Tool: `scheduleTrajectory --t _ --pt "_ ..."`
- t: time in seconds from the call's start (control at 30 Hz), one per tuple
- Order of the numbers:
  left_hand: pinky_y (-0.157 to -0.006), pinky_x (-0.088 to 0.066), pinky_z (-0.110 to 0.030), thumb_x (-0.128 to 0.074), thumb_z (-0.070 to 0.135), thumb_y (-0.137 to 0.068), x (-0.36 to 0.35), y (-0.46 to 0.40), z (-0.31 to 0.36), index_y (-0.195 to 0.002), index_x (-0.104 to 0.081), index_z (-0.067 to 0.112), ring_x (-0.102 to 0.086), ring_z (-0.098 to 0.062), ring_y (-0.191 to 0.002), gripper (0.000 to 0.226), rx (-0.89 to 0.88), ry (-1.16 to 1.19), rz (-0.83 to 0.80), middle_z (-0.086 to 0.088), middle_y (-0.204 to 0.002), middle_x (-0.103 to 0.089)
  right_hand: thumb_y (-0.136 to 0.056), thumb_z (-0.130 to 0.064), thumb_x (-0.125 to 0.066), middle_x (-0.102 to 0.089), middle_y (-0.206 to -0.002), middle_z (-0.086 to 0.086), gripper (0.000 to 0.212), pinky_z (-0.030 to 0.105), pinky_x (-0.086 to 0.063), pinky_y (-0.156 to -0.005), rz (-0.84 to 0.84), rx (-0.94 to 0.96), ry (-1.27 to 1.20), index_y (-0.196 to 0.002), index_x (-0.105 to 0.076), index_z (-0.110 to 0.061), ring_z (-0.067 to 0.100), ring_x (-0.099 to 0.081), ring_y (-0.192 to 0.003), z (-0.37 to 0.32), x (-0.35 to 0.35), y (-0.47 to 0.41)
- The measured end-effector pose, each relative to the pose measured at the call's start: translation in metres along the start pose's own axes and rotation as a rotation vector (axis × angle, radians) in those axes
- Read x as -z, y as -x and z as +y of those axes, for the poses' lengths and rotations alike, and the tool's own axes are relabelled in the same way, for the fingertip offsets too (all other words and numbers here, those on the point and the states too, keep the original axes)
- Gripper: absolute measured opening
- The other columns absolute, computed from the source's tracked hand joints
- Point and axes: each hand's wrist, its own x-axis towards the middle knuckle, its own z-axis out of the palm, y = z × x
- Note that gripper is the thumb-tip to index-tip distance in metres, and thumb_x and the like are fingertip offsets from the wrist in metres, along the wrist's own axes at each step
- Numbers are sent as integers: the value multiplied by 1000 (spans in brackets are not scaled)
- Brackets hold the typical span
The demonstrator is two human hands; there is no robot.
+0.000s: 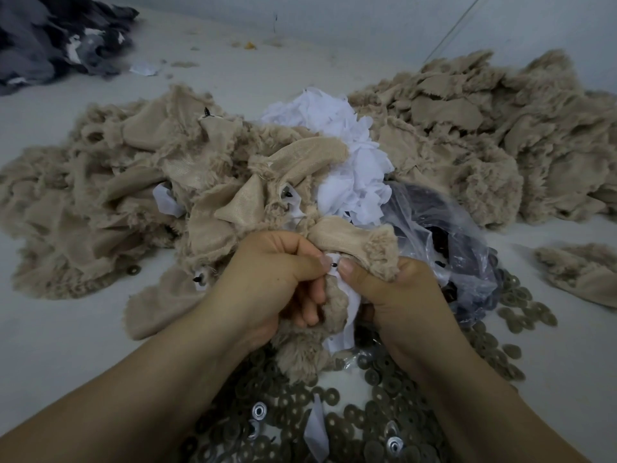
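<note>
Head view: at the centre we hold a beige plush piece [354,240] in both hands. Our left hand [277,279] curls round the fabric, thumb pressed against it. Our right hand [397,295] pinches it from three o'clock. The two thumb tips almost meet at a small black eye post [334,263] that pokes through a white backing patch [352,304]. Grey washers [367,412] lie heaped at six o'clock, a clear plastic bag [444,228] at three, white fabric scraps [340,152] at twelve, plush piles [100,202] at ten and two, and dark grey fabric [50,38] at eleven.
</note>
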Motion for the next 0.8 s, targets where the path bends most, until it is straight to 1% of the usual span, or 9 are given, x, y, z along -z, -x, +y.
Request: scheduleTrajectory --t 0.13,0.27,0.37,0.43,0.5,0.6,0.67,0.73,0.8 --pt "-34 -30 -17 -65 -4 -88 -5 -4 -6 -58 -61 5 -36 -15 -27 32 -172 -194 117 -11 -41 -50 -76 -24 -74 -78 -90 14 15 44 -61 -77 7 26 -7 -85 -81 -14 31 -75 -86 0 -2 0" --pt "-38 -34 -20 -67 -2 -85 -7 -6 -11 -60 -60 7 -40 -8 -35 27 -355 -492 149 -11 -44 -54 -86 -13 -73 -78 -83 10 8 28 -59 -64 53 85 90 -82 -78 -9 23 -76 -78 2 1 -1" --pt "-37 -36 -20 -73 2 -83 0 -7 -8 -64 -63 5 -43 -8 -33 22 -318 -462 106 -9 -44 -56 -88 -10 -70 -78 -88 12 9 33 -61 -70 40 52 31 -87 -79 -9 27 -76 -83 1 1 -1" --pt "-36 -36 -18 -78 6 -81 11 -5 -2 -65 -64 5 -46 -10 -32 21 -279 -458 47 -6 -45 -59 -89 -11 -70 -77 -90 14 10 43 -61 -77 37 8 -5 -91 -79 -7 31 -75 -85 2 0 -2" --pt "-37 -38 -18 -82 10 -77 26 -2 6 -64 -66 9 -47 -12 -32 21 -206 -556 -87 -6 -46 -60 -89 -13 -71 -77 -79 9 12 46 -58 -78 65 -10 15 -82 -79 -11 28 -74 -76 3 1 -4" --pt "-45 -45 -24 -85 22 -75 47 4 16 -70 -72 19 -55 -12 -42 14 -61 -934 -434 -1 -54 -66 -90 -13 -71 -76 -77 8 15 53 -59 -82 80 -20 34 -77 -78 -12 31 -73 -78 4 -1 -4" --pt "-50 -43 -14 -85 26 -74 53 7 17 -72 -74 23 -56 0 -48 12 -43 -1148 -580 14 -57 -65 -90 -11 -71 -77 -80 7 15 53 -58 -85 77 -2 52 -77 -79 -14 30 -74 -81 3 -3 -3" --pt "-51 -40 -9 -85 27 -73 54 10 16 -74 -73 24 -54 6 -52 12 -70 -1304 -620 27 -55 -58 -90 -12 -70 -75 -73 2 25 50 -59 -82 68 14 69 -68 -78 -20 25 -73 -76 3 -4 -3" --pt "-49 -39 -9 -83 30 -72 53 13 13 -75 -70 25 -53 11 -59 13 -133 -1476 -566 36 -61 -55 -90 -13 -70 -73 -68 -1 32 49 -59 -80 60 11 72 -61 -76 -24 23 -73 -72 3 -3 -3"
